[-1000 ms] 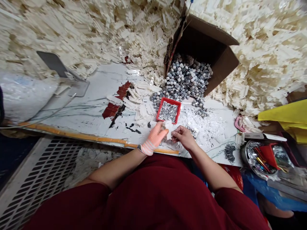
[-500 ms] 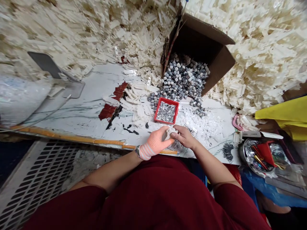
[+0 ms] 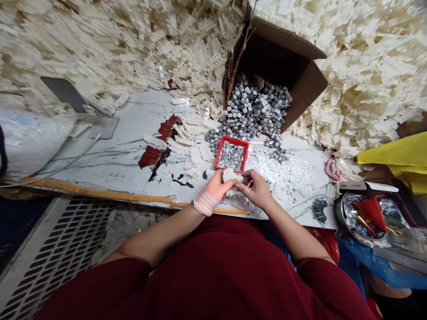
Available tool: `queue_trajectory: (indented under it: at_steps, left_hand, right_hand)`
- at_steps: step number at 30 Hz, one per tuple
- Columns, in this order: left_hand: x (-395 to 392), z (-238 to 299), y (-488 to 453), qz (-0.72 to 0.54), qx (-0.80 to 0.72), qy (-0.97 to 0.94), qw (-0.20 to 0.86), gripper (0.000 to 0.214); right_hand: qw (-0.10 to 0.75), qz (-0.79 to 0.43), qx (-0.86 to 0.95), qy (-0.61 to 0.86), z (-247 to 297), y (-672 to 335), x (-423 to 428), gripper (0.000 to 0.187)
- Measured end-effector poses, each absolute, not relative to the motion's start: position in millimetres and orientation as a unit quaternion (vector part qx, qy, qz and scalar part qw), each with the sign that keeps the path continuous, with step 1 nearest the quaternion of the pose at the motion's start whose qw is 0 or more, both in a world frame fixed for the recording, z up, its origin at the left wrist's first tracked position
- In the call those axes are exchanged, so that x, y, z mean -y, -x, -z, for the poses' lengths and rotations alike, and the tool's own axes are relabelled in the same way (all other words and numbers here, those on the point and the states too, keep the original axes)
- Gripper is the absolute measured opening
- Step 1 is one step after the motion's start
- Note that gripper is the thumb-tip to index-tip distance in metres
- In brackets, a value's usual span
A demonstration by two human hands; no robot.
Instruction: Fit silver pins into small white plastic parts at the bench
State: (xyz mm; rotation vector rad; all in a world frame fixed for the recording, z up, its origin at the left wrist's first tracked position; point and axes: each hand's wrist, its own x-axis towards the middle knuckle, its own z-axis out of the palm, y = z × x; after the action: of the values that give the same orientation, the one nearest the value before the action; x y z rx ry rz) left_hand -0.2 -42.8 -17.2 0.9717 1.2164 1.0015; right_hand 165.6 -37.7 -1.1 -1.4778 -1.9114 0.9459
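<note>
Just this side of the red tray, over the worktop, my gloved L grip is clamped on a white plastic piece. Bare R grip has fingertips bunched right by it, can't tell if they're pinching anything tbh. Tray's got metal pins btw.

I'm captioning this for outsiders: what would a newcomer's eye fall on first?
Likely the huge heap of pale strips across the back. Amid it, small grey pieces spill from an open cardboard box toward a red tray of metal pins. Near the front edge, the orange-gloved left hand holds a whitish piece.
</note>
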Motion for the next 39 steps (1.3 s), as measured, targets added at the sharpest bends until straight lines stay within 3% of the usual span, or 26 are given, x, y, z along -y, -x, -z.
queue_trajectory:
  at_steps: [3, 7, 10, 14, 22, 24, 29, 34, 39]
  left_hand:
    - [43.5, 25.0, 0.1, -0.451, -0.517, -0.380, 0.621, 0.035]
    - [45.4, 26.2, 4.6, -0.472, -0.446, -0.361, 0.669, 0.038]
    - [44.2, 21.0, 7.9, -0.442, -0.446, -0.407, 0.664, 0.040]
    - [44.8, 17.7, 10.2, -0.413, -0.464, -0.467, 0.629, 0.037]
    - [51.7, 13.5, 5.7, -0.417, -0.518, -0.521, 0.535, 0.050]
    - [53.4, 9.0, 6.4, -0.390, -0.535, -0.550, 0.509, 0.049]
    - [61.3, -0.9, 7.9, -0.335, -0.547, -0.626, 0.444, 0.046]
    - [67.3, -7.3, 8.0, -0.326, -0.523, -0.670, 0.414, 0.029]
    - [59.2, -1.1, 11.7, -0.358, -0.501, -0.641, 0.459, 0.036]
  right_hand:
    - [0.274, -0.393, 0.667, 0.570, 5.7, -157.5, 42.0, 0.043]
    - [0.334, -0.565, 0.514, 0.552, 13.0, -157.5, 36.1, 0.040]
    - [0.323, -0.672, 0.406, 0.529, 15.3, -163.1, 31.0, 0.046]
    - [0.288, -0.720, 0.361, 0.518, 15.8, -164.2, 31.7, 0.050]
    - [0.277, -0.702, 0.448, 0.480, 10.4, -163.3, 32.8, 0.051]
    - [0.277, -0.651, 0.536, 0.462, 2.3, -170.5, 27.9, 0.051]
    - [0.212, -0.375, 0.790, 0.436, -14.5, -175.1, 21.9, 0.052]
    - [0.234, -0.359, 0.815, 0.390, -11.0, -165.4, 31.8, 0.049]
    - [0.247, -0.316, 0.814, 0.421, -7.5, -169.4, 33.7, 0.050]
